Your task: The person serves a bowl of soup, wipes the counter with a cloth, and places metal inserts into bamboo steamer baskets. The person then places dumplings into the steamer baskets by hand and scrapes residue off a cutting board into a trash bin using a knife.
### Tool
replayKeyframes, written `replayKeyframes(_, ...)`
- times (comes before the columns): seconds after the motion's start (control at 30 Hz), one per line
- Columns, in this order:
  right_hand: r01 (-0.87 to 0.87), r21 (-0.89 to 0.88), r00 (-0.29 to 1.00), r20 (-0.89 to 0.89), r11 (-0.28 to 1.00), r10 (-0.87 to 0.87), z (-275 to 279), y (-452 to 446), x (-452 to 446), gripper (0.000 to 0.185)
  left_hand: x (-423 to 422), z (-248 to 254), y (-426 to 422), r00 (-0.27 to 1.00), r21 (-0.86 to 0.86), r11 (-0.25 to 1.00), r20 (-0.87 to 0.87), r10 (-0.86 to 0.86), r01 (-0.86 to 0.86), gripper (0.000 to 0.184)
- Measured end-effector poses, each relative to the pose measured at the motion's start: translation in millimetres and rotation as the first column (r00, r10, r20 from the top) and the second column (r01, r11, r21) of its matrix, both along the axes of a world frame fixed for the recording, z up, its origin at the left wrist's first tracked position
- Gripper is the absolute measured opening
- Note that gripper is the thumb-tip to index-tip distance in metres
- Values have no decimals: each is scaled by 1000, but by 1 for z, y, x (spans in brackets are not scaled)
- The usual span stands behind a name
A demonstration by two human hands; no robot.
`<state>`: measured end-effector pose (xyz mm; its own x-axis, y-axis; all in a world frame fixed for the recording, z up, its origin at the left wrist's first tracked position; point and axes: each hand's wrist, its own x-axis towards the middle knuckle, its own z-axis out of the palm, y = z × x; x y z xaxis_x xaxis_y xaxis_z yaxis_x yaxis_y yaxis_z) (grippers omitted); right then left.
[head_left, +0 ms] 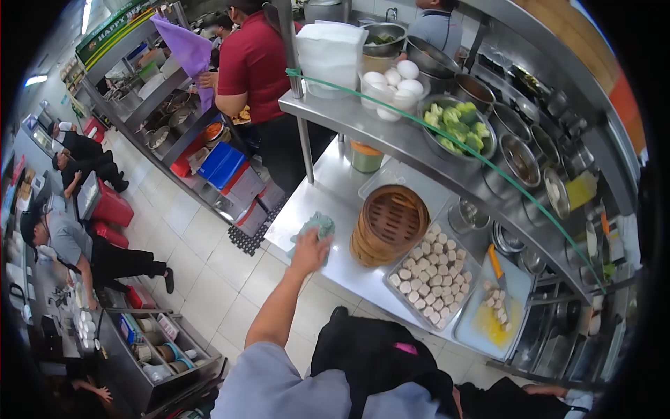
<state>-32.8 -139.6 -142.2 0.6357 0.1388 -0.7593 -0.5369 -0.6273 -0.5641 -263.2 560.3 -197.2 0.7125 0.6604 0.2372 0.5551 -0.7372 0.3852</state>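
Observation:
My left hand (310, 250) reaches out over the left end of the steel table (279, 230). It rests on a crumpled green cloth (320, 223), its fingers partly bent over the fabric. To the right of the hand stands a stack of round bamboo steamers (380, 234) with a slatted top. Beside them a clear tray (472, 269) holds several pale round pieces. A cutting board (464, 325) further right carries an orange-handled knife (495, 260), more pale pieces and a yellow patch. My right hand is not visible.
Above the table runs a steel shelf (314, 108) with eggs (407, 69), a bowl of broccoli (457, 127) and metal bowls. An orange-lidded tub (366, 157) stands beneath it. A person in red (262, 63) is behind the table; other people are at the left.

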Motion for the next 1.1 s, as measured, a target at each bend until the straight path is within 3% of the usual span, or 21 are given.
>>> replayKeyframes(0.03,-5,-7,1000,-15,1000,5,0,-1,-1,25,7,-3,3,1000,-4,1000,17,-1,1,35)
replayKeyframes(0.1,-133,10,985,-106,991,133,-12,-23,4,59,29,5,5,1000,49,998,4,24,-25,33)
replayKeyframes(0.13,-78,174,997,-3,982,80,2,-16,-10,40,45,7,14,996,10,997,39,81,-82,29)
replayKeyframes(0.17,-77,165,997,6,983,78,2,-13,-10,40,59,2,26,996,1,997,48,79,-79,29)
replayKeyframes(0.2,-431,-18,873,244,902,422,-5,-18,-16,38,73,-6,41,993,11,995,68,94,-95,27)
replayKeyframes(0.23,-531,-137,782,300,836,546,-9,-23,-18,38,87,-12,59,990,24,994,89,108,-110,26)
replayKeyframes(0.33,-569,-249,742,255,784,619,-2,-9,-23,39,132,-26,117,944,-93,984,278,175,-155,31)
replayKeyframes(0.37,-575,-267,737,242,773,631,1,-6,-24,39,152,-50,142,875,-190,951,379,301,-245,40)
replayKeyframes(0.47,-614,-340,684,221,712,696,4,-3,-30,39,187,-29,185,857,-56,911,320,404,-409,47)
replayKeyframes(0.53,-643,-399,628,215,654,748,4,-4,-35,40,198,-24,208,988,-99,983,9,156,-155,52)
replayKeyframes(0.57,-662,-423,587,220,618,779,3,-5,-37,40,197,-36,210,988,-101,983,7,154,-153,52)
replayKeyframes(0.63,-699,-481,483,228,529,845,-4,-14,-43,41,189,-69,205,983,25,995,152,-100,97,47)
replayKeyframes(0.73,-737,-596,198,262,320,944,-20,-37,-50,41,151,-37,166,947,-184,951,255,-197,248,36)
replayKeyframes(0.83,-561,-827,-417,246,-35,875,-43,-67,-48,42,114,-18,125,937,-213,939,284,-204,269,28)
replayKeyframes(0.87,-431,-900,-575,218,-66,789,-52,-87,-53,43,98,-18,111,941,-214,942,278,-194,258,28)
replayKeyframes(0.9,-440,-890,-598,195,-115,777,-47,-70,-38,42,85,-17,98,923,-227,905,230,-308,359,27)
replayKeyframes(0.93,-439,-891,-606,198,-116,771,-46,-51,-27,42,76,-14,93,888,-245,855,185,-421,456,27)
replayKeyframes(0.97,-552,-830,-478,236,-80,846,-41,-37,-25,42,69,-7,94,891,-243,859,184,-416,451,27)
replayKeyframes(1.03,-781,-579,95,261,234,961,-29,-5,-17,40,47,1,94,917,-122,914,153,-368,387,27)
replayKeyframes(1.07,-773,-467,367,224,430,903,-25,9,-11,40,42,-2,104,971,-70,970,71,-226,231,36)
replayKeyframes(1.1,-739,-394,524,177,547,833,-17,20,-10,39,41,-5,112,991,8,999,127,-35,34,47)
